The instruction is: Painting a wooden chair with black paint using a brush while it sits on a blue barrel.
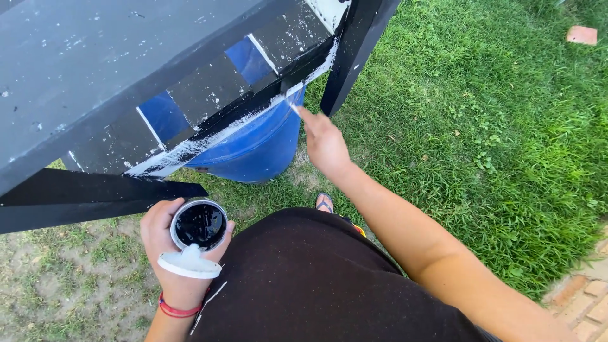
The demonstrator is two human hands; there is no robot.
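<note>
My left hand [166,244] grips a small round can of black paint [199,223] and pinches its white lid [189,265] under the can, low in the view. My right hand [326,144] reaches forward with fingers closed on a thin brush [295,108], of which only the tip shows. That tip touches the lower rail [209,136] of a slatted wooden frame, where white streaks still show among the black. The frame [95,57] is mostly black and grey and fills the upper left. One black leg [354,50] stands just right of my right hand.
A blue barrel [253,149] stands on the grass behind the frame. My foot in a sandal [324,202] shows below my right hand. Green grass [494,126] spreads to the right, with brick paving [586,291] at the bottom right corner and a loose brick [581,35] far off.
</note>
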